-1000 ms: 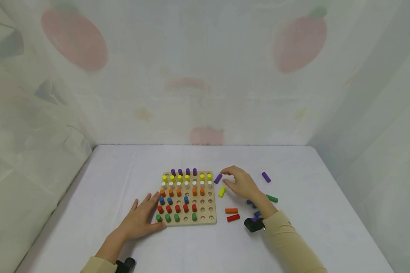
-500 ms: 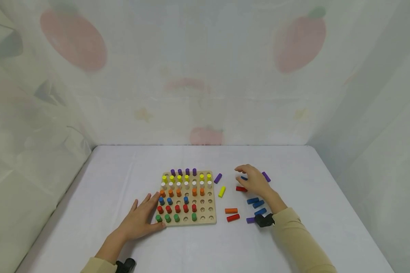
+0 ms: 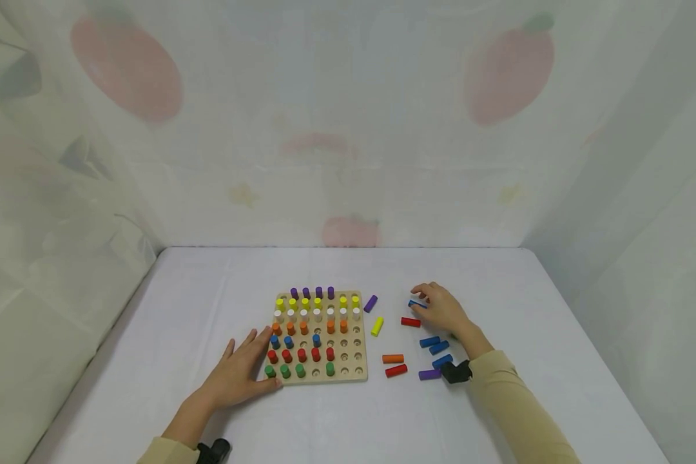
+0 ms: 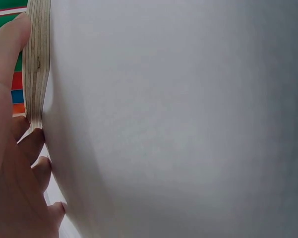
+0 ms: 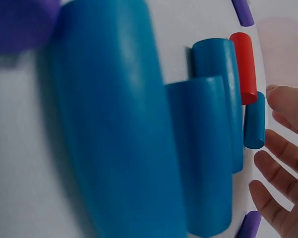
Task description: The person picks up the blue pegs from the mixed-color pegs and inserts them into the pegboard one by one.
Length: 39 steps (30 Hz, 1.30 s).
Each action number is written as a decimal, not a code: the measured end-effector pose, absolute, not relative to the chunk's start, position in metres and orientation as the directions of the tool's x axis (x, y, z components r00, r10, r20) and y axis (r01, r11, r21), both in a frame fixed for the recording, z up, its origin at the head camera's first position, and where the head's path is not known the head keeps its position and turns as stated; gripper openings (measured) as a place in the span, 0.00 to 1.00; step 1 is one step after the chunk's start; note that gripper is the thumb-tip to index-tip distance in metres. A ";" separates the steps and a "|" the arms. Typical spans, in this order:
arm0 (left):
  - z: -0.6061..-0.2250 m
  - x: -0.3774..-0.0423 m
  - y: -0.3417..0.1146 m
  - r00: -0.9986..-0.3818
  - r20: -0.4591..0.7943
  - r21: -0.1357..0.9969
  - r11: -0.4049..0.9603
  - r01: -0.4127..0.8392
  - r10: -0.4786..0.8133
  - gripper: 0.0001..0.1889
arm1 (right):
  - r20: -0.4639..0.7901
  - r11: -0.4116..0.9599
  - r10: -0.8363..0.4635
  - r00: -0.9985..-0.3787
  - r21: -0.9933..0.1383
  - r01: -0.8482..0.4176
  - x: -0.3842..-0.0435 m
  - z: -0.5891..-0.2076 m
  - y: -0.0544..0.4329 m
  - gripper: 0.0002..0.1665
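My left hand (image 3: 240, 374) rests along the left edge of a wooden pegboard (image 3: 338, 377), fingers spread and mostly straight. Its thumb (image 4: 21, 34) lies on the near left corner in the left wrist view. Rows of purple, yellow, white, orange, blue, red and green pegs stand in the board. To the board's right, my right hand (image 3: 443, 310) hovers at a loose blue peg (image 3: 416, 303) lying on the table. In the right wrist view, that blue peg (image 5: 255, 121) lies between the thumb side and the spread, slightly bent fingers.
A purple peg (image 3: 370, 303) and a yellow peg (image 3: 377, 326) lie beside the board. Red pegs (image 3: 410, 321), an orange peg (image 3: 392, 358), several blue pegs (image 3: 430, 342) and another purple peg (image 3: 430, 374) are scattered nearer my right wrist. White cloth covers the table.
My right hand has moved right, from near the purple peg beside the board to the loose blue peg. The left hand and the board have stayed in place.
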<state>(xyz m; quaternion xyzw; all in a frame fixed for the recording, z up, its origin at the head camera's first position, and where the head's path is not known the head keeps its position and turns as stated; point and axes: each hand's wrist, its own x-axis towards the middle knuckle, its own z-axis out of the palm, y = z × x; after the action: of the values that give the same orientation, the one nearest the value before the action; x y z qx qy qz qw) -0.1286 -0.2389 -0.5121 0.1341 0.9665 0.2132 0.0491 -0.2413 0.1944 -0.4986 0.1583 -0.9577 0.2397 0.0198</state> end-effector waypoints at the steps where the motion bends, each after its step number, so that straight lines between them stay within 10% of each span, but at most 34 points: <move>1: -0.512 -0.129 -0.239 -0.959 -0.040 0.425 0.874 0.238 0.280 0.57 | 0.102 0.838 -0.289 -0.952 -0.453 -0.303 -0.241 -0.499 0.195 0.22; 39: -0.512 -0.129 -0.238 -0.959 -0.048 0.420 0.877 0.234 0.279 0.57 | -0.022 0.843 -0.271 -0.962 -0.488 -0.226 -0.247 -0.500 0.193 0.13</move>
<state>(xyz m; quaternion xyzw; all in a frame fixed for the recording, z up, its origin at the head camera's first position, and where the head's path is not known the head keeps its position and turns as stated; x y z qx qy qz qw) -0.1290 -0.2384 -0.5122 0.1326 0.9673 0.2096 0.0535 -0.2471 0.1930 -0.4995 0.1297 -0.9589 0.2483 -0.0452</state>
